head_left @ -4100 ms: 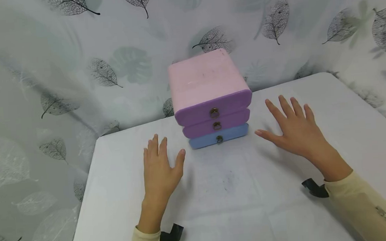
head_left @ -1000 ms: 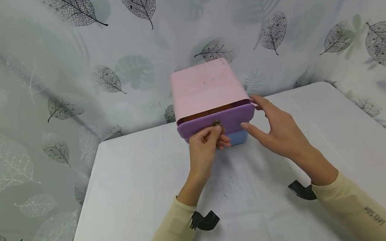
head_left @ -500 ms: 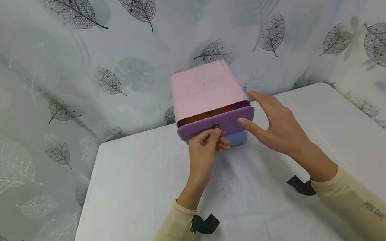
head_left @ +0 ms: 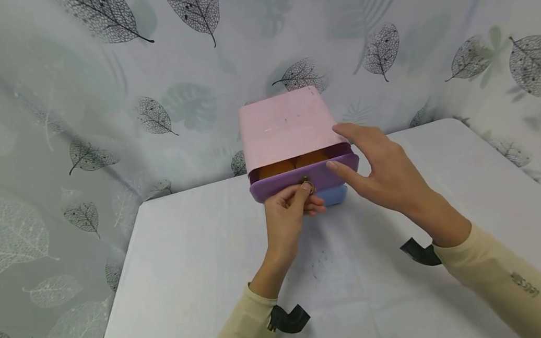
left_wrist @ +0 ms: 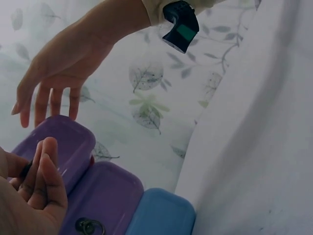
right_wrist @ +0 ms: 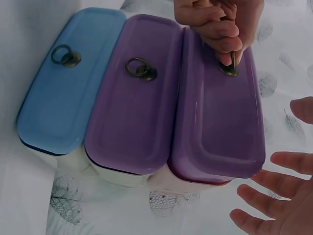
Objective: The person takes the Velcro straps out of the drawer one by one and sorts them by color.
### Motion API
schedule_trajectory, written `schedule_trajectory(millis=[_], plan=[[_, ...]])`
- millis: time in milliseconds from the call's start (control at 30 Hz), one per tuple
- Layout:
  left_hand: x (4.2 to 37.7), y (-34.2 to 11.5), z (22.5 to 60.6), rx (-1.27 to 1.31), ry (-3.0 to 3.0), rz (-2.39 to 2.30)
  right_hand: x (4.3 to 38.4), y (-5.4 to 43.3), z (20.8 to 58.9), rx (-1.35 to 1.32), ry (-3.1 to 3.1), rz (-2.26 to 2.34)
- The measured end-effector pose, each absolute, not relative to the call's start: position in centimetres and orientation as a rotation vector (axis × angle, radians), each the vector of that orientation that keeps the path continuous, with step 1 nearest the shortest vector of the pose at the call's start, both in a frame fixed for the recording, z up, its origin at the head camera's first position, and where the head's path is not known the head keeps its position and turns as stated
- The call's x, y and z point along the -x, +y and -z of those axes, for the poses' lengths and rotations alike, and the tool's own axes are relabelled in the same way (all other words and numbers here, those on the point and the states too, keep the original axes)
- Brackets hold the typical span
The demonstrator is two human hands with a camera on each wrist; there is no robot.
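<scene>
A pink cabinet of small drawers (head_left: 290, 118) stands at the back of the table. Its top purple drawer (head_left: 275, 186) is pulled partway out, and orange, rounded things (head_left: 311, 158) show inside. My left hand (head_left: 287, 215) pinches the brass ring pull (right_wrist: 233, 59) on that drawer's front. Over the drawer's right end hovers my right hand (head_left: 386, 171), fingers straight and spread, thumb tip close to the drawer's front and index fingertip near the cabinet's top edge. In the right wrist view, the middle purple drawer (right_wrist: 132, 112) and bottom blue drawer (right_wrist: 73, 93) are closed, their rings hanging free.
A white cloth covers the table (head_left: 201, 257), with small dark marks in front of the cabinet. Leaf-patterned curtain (head_left: 188, 65) hangs close behind and at both sides. Each sleeve has a black wrist mount (head_left: 288, 318) at its cuff.
Both hands came in from either side to the cabinet. My left hand took the ring and drew the top drawer outward, uncovering the orange things. My right hand shifted left over the drawer's end.
</scene>
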State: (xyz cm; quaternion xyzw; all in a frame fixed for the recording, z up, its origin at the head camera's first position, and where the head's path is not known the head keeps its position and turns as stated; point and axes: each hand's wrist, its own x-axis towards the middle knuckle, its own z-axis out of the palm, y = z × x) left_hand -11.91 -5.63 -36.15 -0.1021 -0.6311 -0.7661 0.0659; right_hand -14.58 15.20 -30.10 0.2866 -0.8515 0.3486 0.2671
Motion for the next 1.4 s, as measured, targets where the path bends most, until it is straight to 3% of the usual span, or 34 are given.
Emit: schedule_trajectory(millis=[633, 1400], plan=[[10.4, -5.7, 36.3, 0.310, -1.908, 2.285, 14.8, 14.0, 29.1, -0.859, -2.305, -0.923], [9.5, -5.8, 36.1, 0.372, -1.908, 2.307, 16.3, 11.6, 24.9, -1.153, -2.614, -0.729]])
